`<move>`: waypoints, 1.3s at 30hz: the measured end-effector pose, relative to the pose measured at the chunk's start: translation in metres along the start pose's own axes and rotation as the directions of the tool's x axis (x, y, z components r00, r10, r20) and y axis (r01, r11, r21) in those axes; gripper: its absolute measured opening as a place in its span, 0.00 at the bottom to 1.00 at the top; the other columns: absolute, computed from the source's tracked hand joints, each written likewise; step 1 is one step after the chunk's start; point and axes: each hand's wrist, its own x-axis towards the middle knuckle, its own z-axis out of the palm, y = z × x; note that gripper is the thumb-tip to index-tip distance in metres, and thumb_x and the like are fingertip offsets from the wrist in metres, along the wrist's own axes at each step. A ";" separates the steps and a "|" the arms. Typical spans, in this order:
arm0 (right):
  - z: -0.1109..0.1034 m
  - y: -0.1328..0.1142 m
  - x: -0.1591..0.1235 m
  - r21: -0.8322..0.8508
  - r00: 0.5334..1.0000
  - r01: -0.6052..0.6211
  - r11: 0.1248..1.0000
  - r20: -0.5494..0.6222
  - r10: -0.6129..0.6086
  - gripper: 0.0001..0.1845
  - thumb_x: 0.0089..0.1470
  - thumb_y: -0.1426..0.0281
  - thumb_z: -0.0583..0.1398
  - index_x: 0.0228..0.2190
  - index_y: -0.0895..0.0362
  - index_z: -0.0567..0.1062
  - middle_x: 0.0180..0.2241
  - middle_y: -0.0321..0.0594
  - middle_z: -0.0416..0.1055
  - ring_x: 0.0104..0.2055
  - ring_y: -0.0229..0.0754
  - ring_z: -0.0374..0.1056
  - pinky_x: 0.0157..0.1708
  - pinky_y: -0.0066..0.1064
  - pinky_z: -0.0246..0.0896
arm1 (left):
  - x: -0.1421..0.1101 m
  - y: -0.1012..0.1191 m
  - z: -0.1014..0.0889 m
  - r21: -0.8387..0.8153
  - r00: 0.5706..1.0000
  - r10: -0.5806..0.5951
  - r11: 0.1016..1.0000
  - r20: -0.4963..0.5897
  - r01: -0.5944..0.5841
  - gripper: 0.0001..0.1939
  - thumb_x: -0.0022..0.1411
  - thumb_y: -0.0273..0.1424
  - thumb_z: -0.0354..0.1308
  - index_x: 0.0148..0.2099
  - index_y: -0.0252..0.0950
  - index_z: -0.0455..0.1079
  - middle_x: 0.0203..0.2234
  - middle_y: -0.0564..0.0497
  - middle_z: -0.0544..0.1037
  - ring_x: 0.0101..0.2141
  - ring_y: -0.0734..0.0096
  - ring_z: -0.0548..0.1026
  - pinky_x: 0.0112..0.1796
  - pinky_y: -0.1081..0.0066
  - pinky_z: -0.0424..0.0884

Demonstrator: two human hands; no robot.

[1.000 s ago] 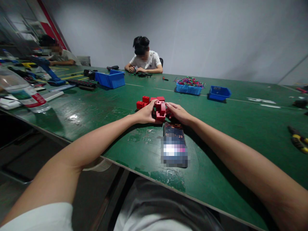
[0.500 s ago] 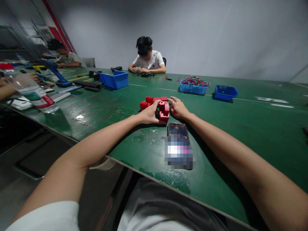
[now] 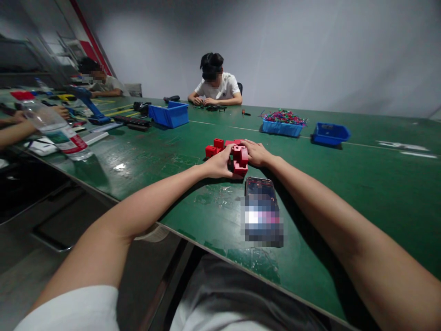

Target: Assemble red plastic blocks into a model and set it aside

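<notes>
A stack of red blocks with square notches and a round hole stands on the green table in front of me. My left hand grips it from the left, its thumb on the upper part and its fingers at the lower edge. From the right and behind, my right hand curls its fingers against the upper red pieces; the fingertips are partly hidden. Just left of and behind my left hand lies another red block piece, stepped in shape. A phone with a lit, partly blurred screen lies between my forearms.
Farther back are a blue bin, a blue bin of coloured wires and a blue tray. To the left stand a water bottle and a blue power drill. A person works across the table.
My right hand has closed in, its fingers now nearer the top of the red stack. The whole view has shifted slightly, so things appear farther right. My left hand keeps its grip.
</notes>
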 end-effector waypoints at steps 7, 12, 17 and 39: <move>-0.003 -0.003 -0.008 -0.129 0.999 0.002 0.992 -0.053 -0.008 0.26 0.61 0.61 0.51 0.55 0.60 0.71 0.56 0.58 0.65 0.56 0.60 0.61 0.53 0.51 0.59 | -0.001 -0.003 0.001 -0.013 0.999 -0.024 1.000 0.027 0.024 0.50 0.43 0.44 0.72 0.62 0.33 0.52 0.50 0.37 0.72 0.49 0.51 0.74 0.50 0.54 0.71; 0.000 -0.001 -0.020 -0.065 0.988 -0.010 0.998 -0.156 -0.001 0.20 0.59 0.63 0.54 0.48 0.61 0.72 0.58 0.60 0.62 0.57 0.58 0.60 0.52 0.46 0.59 | -0.001 -0.005 0.001 -0.049 1.000 0.019 0.999 0.019 -0.018 0.49 0.42 0.42 0.72 0.62 0.35 0.53 0.51 0.37 0.71 0.50 0.51 0.74 0.52 0.53 0.70; 0.006 0.003 -0.034 0.051 0.988 -0.045 0.998 -0.146 0.052 0.15 0.58 0.64 0.54 0.43 0.59 0.68 0.41 0.54 0.72 0.42 0.52 0.69 0.42 0.40 0.64 | 0.000 -0.002 0.001 -0.048 0.999 0.027 0.999 0.017 -0.026 0.49 0.42 0.42 0.72 0.61 0.34 0.52 0.51 0.37 0.71 0.51 0.51 0.73 0.52 0.54 0.69; -0.007 -0.024 -0.060 0.993 0.902 -0.066 0.100 0.017 0.431 0.28 0.42 0.47 0.69 0.35 0.56 0.76 0.27 0.37 0.75 0.24 0.35 0.69 0.22 0.25 0.65 | 0.000 0.003 -0.001 -0.072 1.000 0.016 0.997 0.018 -0.014 0.47 0.43 0.38 0.73 0.60 0.32 0.54 0.46 0.38 0.74 0.51 0.50 0.74 0.54 0.51 0.67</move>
